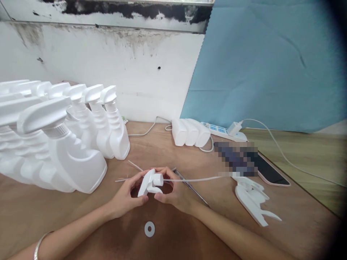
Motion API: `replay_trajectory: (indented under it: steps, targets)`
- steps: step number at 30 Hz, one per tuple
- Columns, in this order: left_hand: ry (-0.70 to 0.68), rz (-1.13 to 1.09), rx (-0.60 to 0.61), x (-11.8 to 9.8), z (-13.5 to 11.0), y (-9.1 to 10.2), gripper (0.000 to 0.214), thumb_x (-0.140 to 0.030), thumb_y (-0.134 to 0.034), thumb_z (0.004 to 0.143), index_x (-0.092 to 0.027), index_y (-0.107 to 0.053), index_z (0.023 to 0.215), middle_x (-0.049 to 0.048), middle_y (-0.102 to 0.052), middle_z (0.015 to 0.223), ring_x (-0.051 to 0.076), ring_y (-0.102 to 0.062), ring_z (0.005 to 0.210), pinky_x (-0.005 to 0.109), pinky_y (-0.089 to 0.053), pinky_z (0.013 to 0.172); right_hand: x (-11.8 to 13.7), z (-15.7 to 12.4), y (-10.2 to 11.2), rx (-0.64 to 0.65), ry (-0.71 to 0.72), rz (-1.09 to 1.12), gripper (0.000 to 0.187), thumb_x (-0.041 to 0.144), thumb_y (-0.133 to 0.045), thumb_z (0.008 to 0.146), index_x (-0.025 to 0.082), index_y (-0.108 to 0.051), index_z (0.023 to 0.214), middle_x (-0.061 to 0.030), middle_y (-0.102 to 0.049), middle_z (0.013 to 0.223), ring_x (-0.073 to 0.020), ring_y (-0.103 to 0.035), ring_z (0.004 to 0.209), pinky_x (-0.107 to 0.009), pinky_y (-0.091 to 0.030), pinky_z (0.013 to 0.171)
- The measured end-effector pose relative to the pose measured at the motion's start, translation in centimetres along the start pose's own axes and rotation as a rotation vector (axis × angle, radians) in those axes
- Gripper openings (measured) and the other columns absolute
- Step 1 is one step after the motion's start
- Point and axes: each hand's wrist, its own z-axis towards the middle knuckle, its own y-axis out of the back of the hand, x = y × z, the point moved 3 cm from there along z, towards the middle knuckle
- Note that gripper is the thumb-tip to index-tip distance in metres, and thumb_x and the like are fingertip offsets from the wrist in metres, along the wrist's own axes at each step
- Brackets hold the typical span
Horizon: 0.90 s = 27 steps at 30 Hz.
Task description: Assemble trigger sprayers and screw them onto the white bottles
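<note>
White spray head (148, 182), one: centre of bench (108, 234), its white tube (192, 179) running to 3 o'clock. Left grip (126, 196): thumb and fingers curled closed about its body. Right grip (176, 195): pinched, thumb at trigger, fingers behind collar. White washer (149, 234), one: flat, 6 o'clock. Trigger-topped bottles (76, 162), several: upright, 10 o'clock. White bottles (191, 133), three: lying together, 1 o'clock. Loose white trigger parts (252, 198): 4 o'clock.

It looked like a makeshift workshop; rows of matching white spray bottles (78, 162) stood on the counter (114, 242), a loose spray head (146, 182) nearby; stains marked the wall (108, 68).
</note>
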Motion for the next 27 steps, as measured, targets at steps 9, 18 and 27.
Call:
replay_trajectory:
  steps: [9, 18, 27]
  targets:
    - [-0.013, 0.292, -0.066, -0.1, -0.3, -0.4, 0.061, -0.02, -0.05, 0.077, -0.019, -0.028, 0.134, 0.0067, -0.055, 0.113, 0.021, -0.052, 0.099, 0.034, -0.04, 0.088, 0.7, -0.4, -0.2, -0.06, 0.054, -0.252, 0.051, 0.029, -0.072, 0.058, 0.022, -0.042, 0.099, -0.0082, -0.044, 0.126, -0.0211, -0.049, 0.109, -0.039, -0.039, 0.091]
    - [-0.095, 0.511, -0.065, -0.3, -0.8, -0.5, 0.057, -0.031, -0.047, 0.083, -0.019, -0.026, 0.135, 0.0068, -0.057, 0.105, 0.017, -0.052, 0.086, 0.028, -0.041, 0.077, -0.9, -0.1, 0.2, -0.154, 0.018, 0.002, 0.041, 0.044, -0.06, 0.069, 0.02, -0.043, 0.098, -0.0084, -0.056, 0.105, -0.0189, -0.057, 0.092, -0.034, -0.045, 0.08]
    - [-0.024, 0.451, -0.127, -1.0, -0.6, -0.3, 0.038, -0.041, -0.055, 0.078, -0.018, -0.05, 0.108, 0.0014, -0.059, 0.082, 0.013, -0.05, 0.072, 0.024, -0.038, 0.067, -1.5, 0.1, 0.2, -0.142, -0.05, 0.09, 0.035, 0.042, -0.057, 0.073, 0.019, -0.046, 0.097, -0.0052, -0.057, 0.092, -0.0159, -0.056, 0.081, -0.03, -0.046, 0.074]
